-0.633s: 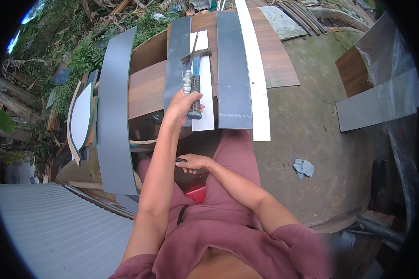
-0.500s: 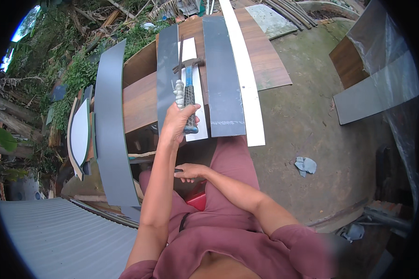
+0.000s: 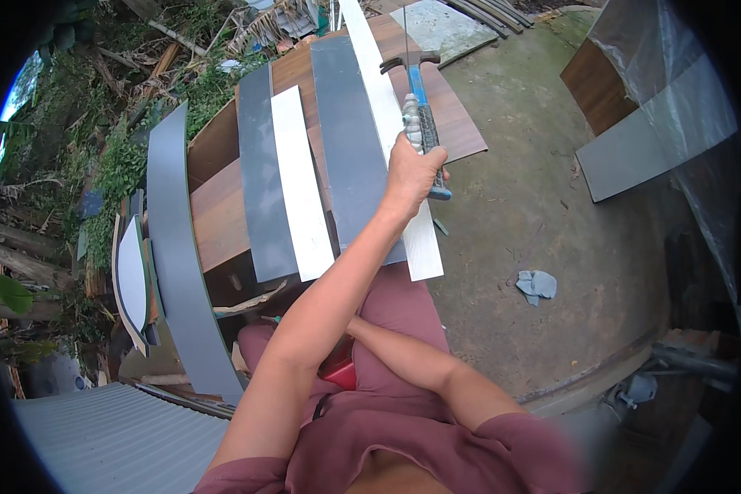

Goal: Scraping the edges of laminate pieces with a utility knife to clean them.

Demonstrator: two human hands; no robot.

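Observation:
My left hand [image 3: 414, 171] is closed round two tools held side by side. One is a claw hammer [image 3: 417, 86] with a blue shaft and dark textured grip. The other has a lumpy, wrapped grey-white handle [image 3: 412, 122] and a long thin shaft; I cannot make out its exact kind. Both are held above a long white strip [image 3: 422, 247] and a dark grey panel [image 3: 350, 140]. A shorter white strip [image 3: 300, 181] lies left of them, beside another dark panel [image 3: 263, 181]. Between my thighs, my right hand [image 3: 356, 326] is mostly hidden by my left forearm, fingers unseen.
Brown wood-grain boards [image 3: 221, 218] lie under the panels. A long grey panel [image 3: 173, 239] stands at the left, near corrugated sheeting [image 3: 123, 428]. A pale cloth [image 3: 537, 286] lies on the concrete at right. Plastic-draped boards [image 3: 634, 165] stand beyond. A red object [image 3: 342, 376] shows between my legs.
My left hand has carried the hammer and the wrapped-handle tool to the right, off the shorter white strip. My right hand, seen gripping something dark before, is now behind my left forearm.

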